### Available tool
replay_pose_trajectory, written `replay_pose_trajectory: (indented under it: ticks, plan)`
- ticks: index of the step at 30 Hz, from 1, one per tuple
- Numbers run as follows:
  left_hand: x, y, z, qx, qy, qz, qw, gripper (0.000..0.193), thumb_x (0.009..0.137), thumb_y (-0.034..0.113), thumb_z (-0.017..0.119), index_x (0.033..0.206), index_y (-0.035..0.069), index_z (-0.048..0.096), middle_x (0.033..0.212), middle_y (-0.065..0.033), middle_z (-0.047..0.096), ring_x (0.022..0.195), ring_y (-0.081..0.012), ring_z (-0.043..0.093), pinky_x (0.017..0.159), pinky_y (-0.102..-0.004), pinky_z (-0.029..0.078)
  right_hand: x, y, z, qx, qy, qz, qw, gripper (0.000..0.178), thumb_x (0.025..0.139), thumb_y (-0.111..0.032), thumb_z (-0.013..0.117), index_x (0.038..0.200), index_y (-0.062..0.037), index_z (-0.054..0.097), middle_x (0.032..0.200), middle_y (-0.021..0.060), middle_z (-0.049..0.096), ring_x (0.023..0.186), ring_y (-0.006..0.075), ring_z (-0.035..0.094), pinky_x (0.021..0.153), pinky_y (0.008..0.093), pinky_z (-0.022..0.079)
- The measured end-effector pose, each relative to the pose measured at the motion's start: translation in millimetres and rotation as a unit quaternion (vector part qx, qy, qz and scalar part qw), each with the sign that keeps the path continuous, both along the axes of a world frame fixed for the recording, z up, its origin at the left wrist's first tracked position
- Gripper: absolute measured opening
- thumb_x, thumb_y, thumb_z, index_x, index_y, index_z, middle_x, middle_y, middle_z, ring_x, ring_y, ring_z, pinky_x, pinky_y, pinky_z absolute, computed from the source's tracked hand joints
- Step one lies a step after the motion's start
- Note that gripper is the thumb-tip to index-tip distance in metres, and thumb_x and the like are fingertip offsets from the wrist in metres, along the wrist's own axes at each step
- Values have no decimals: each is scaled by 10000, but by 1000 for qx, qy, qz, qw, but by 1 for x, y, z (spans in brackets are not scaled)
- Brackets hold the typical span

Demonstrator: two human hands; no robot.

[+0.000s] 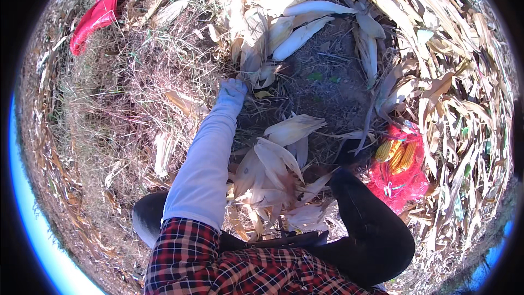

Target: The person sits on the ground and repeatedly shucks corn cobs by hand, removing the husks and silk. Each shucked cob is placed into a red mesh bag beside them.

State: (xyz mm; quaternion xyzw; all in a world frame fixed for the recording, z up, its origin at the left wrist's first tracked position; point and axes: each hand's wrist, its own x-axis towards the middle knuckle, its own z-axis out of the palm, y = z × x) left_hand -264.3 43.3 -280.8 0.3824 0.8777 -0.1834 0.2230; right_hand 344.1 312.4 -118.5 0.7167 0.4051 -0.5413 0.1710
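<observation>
My left hand (233, 88), in a white sleeve, reaches forward to the low end of a dry, husk-covered ear of corn (254, 49). Its fingers curl in against that end and look closed on it, though their tips are partly hidden. Beside this ear lie paler ears in husk (300, 38), fanned out to the right. Nearer to me, another husked ear (293, 129) rests above a heap of loose husks (267, 172) between my legs. My right hand is out of sight.
A red mesh bag (401, 186) with several bare yellow cobs (404, 155) stands beside my right knee (371, 224). Dry stalks and leaves (453, 76) pile up along the right. Another red bag (101, 16) lies on the dry grass at the far left.
</observation>
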Motion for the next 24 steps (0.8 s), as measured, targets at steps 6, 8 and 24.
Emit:
replay_pose_trajectory:
  ticks: [6,8,24]
  plan:
    - [18,-13,-2,-62,-36,-151,986,381,980,216,515,1351,228,597,1261,-73,654,1212,-280,596,1029,-553,394,-2,2,7,5,7,15,1000,454,1028,-166,637,1434,8,534,890,26,637,668,95,560,588,254,491]
    - [24,-5,2,-126,-101,-110,981,394,983,244,524,1369,274,592,1241,-67,662,1208,-274,601,1020,-530,396,-1,0,10,9,11,16,1000,461,1028,-163,636,1441,11,529,894,25,636,672,94,558,593,253,491]
    - [121,-13,195,277,-276,313,865,907,748,412,908,1433,-14,493,1245,-145,693,1142,-290,673,983,-394,526,-149,110,150,322,342,212,857,491,1029,-110,618,1493,9,511,951,9,619,717,62,530,627,240,485]
